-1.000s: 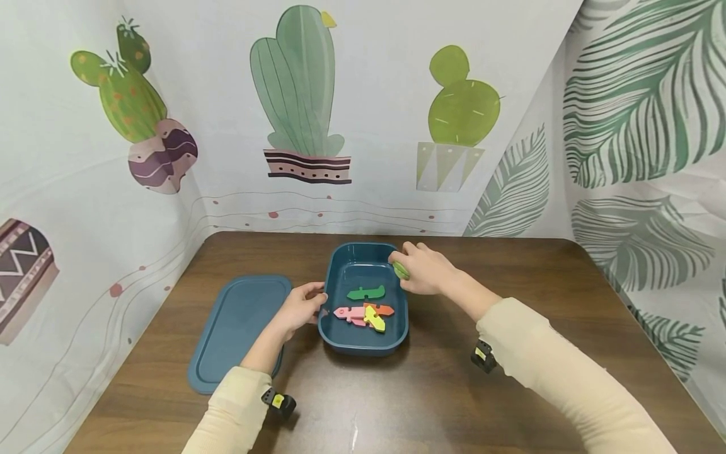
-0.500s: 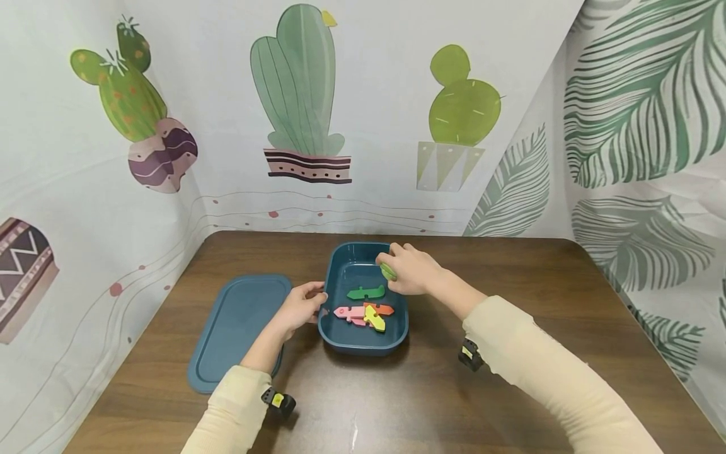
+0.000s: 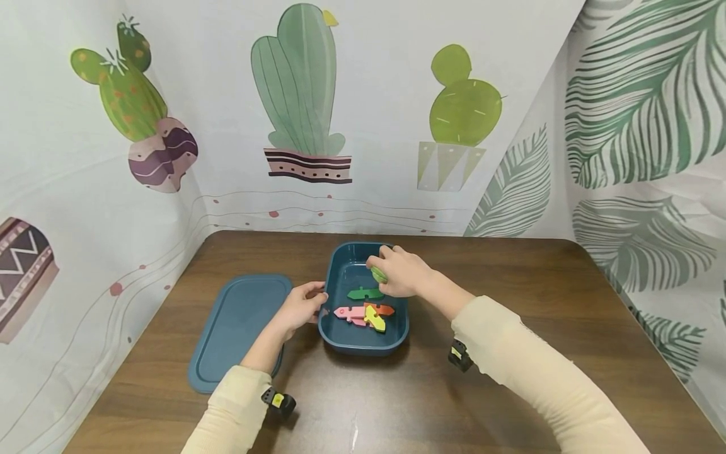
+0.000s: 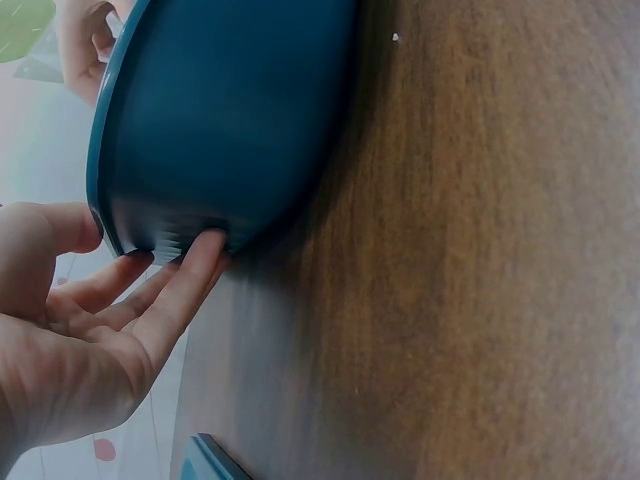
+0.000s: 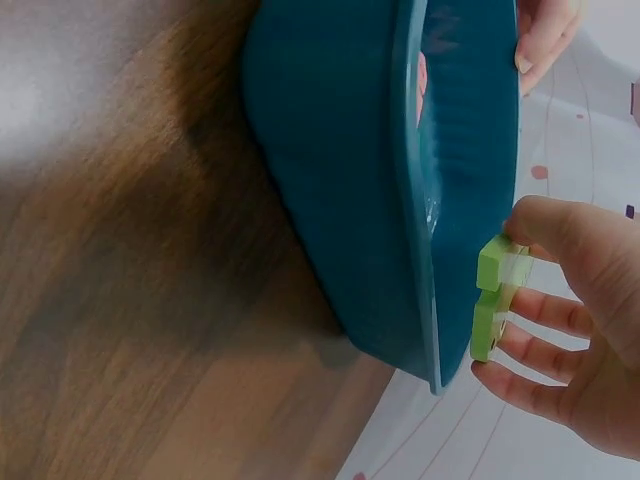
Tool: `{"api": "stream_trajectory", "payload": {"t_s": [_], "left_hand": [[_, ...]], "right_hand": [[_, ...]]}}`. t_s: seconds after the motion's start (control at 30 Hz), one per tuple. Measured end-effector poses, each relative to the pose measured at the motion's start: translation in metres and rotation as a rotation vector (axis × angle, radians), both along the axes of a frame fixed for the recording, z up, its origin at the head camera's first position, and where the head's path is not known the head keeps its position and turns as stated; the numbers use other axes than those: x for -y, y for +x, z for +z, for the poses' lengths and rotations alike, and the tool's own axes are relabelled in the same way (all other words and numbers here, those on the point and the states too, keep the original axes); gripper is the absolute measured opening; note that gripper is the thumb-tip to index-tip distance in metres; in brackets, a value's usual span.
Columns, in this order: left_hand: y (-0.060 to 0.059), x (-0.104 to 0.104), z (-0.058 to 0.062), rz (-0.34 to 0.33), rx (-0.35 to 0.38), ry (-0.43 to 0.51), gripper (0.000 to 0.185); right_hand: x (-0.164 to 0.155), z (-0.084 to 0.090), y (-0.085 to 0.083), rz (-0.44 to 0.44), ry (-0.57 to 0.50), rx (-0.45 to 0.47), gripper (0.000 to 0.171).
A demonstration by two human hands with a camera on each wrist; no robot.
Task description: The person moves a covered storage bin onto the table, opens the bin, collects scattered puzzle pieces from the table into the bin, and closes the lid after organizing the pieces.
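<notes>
My left hand (image 3: 302,308) holds the blue plastic box (image 3: 363,345) by its left side. In the left wrist view the thumb lies at the rim and the fingertips (image 4: 207,242) press the outer wall. Over the box's far right part, my right hand (image 3: 405,273) pinches a light green block (image 3: 379,275) with notches (image 5: 490,300) between thumb and fingers. Inside the box lie a dark green notched piece (image 3: 363,294), pink pieces (image 3: 347,313), an orange piece (image 3: 386,309) and a yellow piece (image 3: 375,318) on top of others.
A blue lid (image 3: 238,334) lies flat on the brown wooden table (image 3: 510,315), left of the box and partly behind the left forearm. A white cloth (image 3: 386,126) printed with cacti and leaves hangs behind the table.
My right hand has moved left with the light green block, from the box's right rim to above its inside. My left hand and the box stay where they were.
</notes>
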State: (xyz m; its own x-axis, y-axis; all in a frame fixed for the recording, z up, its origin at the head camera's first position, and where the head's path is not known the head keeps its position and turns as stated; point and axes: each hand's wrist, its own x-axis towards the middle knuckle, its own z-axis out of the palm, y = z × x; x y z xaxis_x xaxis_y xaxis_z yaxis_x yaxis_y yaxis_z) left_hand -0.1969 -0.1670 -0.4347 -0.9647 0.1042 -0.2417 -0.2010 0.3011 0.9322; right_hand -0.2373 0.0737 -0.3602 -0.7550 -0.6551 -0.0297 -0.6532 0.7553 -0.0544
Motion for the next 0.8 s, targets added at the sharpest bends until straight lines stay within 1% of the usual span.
{"api": "stream_trajectory", "payload": {"t_s": [0.33, 0.67, 0.8], "left_hand": [[0.001, 0.0, 0.001, 0.007, -0.003, -0.006, 0.039], [0.001, -0.001, 0.0, 0.01, -0.007, -0.008, 0.039], [0.001, -0.001, 0.0, 0.011, -0.007, -0.003, 0.04]], "right_hand": [[0.008, -0.005, -0.001, 0.001, 0.028, 0.005, 0.043], [0.014, -0.01, 0.001, 0.014, 0.006, 0.023, 0.043], [0.016, -0.01, 0.002, 0.018, 0.015, 0.028, 0.044]]}}
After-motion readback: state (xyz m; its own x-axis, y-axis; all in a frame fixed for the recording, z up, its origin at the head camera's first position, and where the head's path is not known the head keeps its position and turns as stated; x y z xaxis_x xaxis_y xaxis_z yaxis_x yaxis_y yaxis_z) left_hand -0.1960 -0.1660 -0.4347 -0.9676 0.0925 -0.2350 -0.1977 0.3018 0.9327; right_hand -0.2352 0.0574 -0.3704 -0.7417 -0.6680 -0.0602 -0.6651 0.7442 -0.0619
